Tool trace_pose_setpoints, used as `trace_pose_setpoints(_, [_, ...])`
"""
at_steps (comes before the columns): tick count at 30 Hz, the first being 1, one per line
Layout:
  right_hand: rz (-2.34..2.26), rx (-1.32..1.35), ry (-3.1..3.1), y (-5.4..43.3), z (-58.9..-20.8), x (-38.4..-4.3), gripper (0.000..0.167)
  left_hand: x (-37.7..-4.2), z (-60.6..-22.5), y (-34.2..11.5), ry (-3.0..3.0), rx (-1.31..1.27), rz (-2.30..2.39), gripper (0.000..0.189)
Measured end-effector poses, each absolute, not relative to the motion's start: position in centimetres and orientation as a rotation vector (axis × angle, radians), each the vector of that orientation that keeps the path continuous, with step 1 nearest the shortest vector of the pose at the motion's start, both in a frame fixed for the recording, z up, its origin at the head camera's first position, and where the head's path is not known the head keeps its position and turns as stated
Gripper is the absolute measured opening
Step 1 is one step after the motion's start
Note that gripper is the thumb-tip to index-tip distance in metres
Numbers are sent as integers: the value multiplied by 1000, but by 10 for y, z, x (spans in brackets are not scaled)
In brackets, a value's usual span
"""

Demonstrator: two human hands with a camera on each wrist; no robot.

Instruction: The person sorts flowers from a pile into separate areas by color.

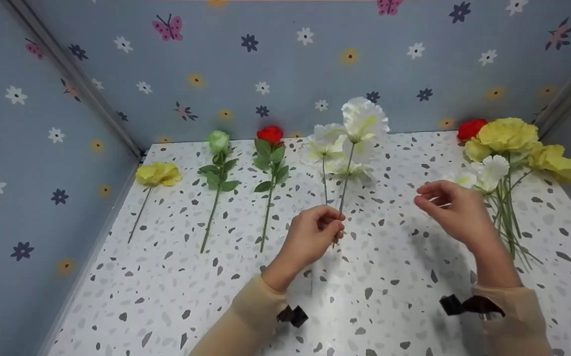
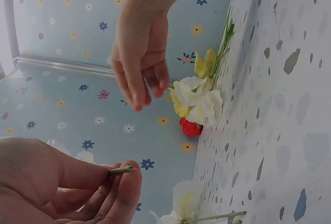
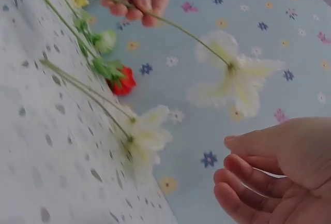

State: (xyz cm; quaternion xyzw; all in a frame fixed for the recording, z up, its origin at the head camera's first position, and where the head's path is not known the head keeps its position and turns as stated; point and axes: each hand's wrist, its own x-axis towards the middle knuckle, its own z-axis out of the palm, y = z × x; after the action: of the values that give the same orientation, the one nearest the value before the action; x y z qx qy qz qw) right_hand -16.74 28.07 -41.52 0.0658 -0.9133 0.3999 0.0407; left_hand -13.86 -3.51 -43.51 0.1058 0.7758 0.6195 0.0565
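My left hand (image 1: 312,235) pinches the lower stem of an artificial white flower (image 1: 363,118) between thumb and fingers. In the right wrist view that white flower (image 3: 232,76) is up off the table, its bloom pointing away from the hand. Under it, two more white flowers (image 3: 145,136) lie with their stems side by side. My right hand (image 1: 456,212) hovers to the right with loosely bent fingers and nothing between them. Just beyond it lies a bunch of flowers with yellow blooms (image 1: 507,134), white blooms (image 1: 493,173) and a red bloom (image 1: 471,129).
Left of the white flowers lie a red rose (image 1: 270,134), a pale green rose (image 1: 218,142) and a yellow flower (image 1: 159,174), spaced in a row on the speckled table (image 1: 166,296). Patterned blue panels (image 1: 295,64) stand behind and at both sides.
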Motion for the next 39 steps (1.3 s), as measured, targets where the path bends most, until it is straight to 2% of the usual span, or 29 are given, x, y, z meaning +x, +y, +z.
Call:
trace_pose_setpoints(7, [976,-63,-2983,360,-431,-176,43,-147,-446,-40,2311,171,1915,12])
trace_pose_setpoints(12, [949,-165,-3077,390,-441,-173,48,-153,-457,-42,2245,37,1933,15])
trace_pose_setpoints(21, [926,-191,-3143,404,-458,-175,44,-157,-471,-42,2312,-47,1783,14])
trace_pose_setpoints(27, [913,-203,-3143,407,-463,-175,35,-156,-473,-41,2444,26,1569,15])
trace_pose_setpoints(39, [943,-212,-3172,408,-462,-173,33,-155,-476,-39,2530,68,1433,8])
